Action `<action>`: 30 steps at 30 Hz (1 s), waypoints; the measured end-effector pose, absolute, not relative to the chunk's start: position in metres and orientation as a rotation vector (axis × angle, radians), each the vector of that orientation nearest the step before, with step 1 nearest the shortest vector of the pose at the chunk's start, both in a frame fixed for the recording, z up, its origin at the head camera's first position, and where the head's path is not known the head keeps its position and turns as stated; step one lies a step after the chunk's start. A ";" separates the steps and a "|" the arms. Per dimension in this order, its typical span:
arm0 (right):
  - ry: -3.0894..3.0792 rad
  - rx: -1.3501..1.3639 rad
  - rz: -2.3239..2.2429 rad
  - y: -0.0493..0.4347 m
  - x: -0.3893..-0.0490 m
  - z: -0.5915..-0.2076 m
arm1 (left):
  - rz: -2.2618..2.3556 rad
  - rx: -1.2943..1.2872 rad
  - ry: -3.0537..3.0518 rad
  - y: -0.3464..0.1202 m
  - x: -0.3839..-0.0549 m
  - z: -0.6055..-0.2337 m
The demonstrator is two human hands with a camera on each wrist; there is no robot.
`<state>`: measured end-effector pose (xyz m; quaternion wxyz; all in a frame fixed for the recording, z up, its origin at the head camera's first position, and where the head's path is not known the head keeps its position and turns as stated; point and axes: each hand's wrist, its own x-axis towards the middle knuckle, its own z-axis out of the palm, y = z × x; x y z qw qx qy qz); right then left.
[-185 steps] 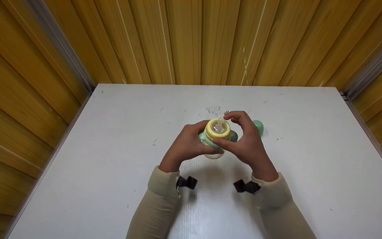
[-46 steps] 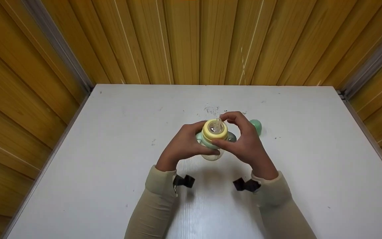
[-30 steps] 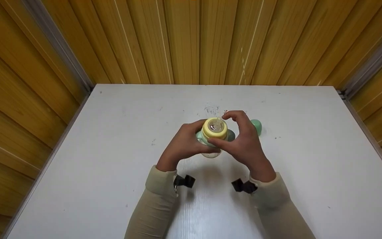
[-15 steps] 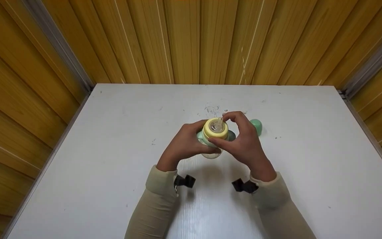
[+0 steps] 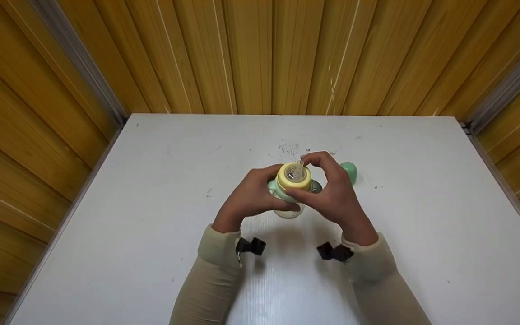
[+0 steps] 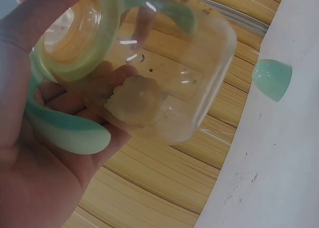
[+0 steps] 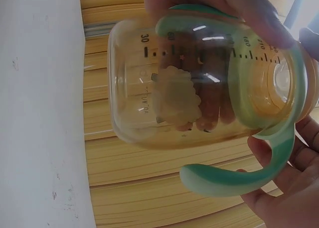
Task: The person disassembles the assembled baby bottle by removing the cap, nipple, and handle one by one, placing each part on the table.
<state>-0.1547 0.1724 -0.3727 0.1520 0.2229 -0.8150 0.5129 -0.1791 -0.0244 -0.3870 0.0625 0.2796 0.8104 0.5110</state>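
Observation:
A clear baby bottle (image 5: 289,212) is held above the table, its yellow collar (image 5: 294,183) and clear teat (image 5: 299,168) facing up toward the head camera. My left hand (image 5: 254,192) grips the bottle from the left, fingers wrapped behind the body and thumb across the front. On the other side, my right hand (image 5: 334,194) holds the collar, thumb at its front edge and curled index finger by the teat. Both wrist views show the bottle's curved green handles (image 7: 234,180). Dark scale marks and a pale printed figure (image 7: 177,93) are on its wall.
A green dome-shaped bottle cap (image 5: 349,172) stands on the white table (image 5: 151,225), just behind my right hand. Yellow wood-look panel walls (image 5: 251,54) rise along the table's back and sides. A black wrist camera (image 5: 253,246) sticks out from each sleeve.
Both hands stay on the bottle, which has shifted slightly left since the oldest frame. The right hand shifts slightly at the collar, and the bottle's tilt changes a little. The cap stays put.

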 end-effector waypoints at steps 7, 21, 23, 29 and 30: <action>-2.321 0.691 1.506 0.174 -0.155 -0.373 | 1.559 0.884 2.423 -0.025 -0.179 -0.386; -2.326 0.717 1.538 0.176 -0.155 -0.372 | 1.581 0.868 2.419 -0.025 -0.180 -0.388; -2.330 0.711 1.537 0.176 -0.155 -0.372 | 1.586 0.865 2.421 -0.025 -0.180 -0.388; -2.312 0.686 1.536 0.175 -0.154 -0.372 | 1.618 0.858 2.422 -0.025 -0.180 -0.389; -2.309 0.680 1.533 0.175 -0.154 -0.372 | 1.619 0.852 2.424 -0.025 -0.180 -0.390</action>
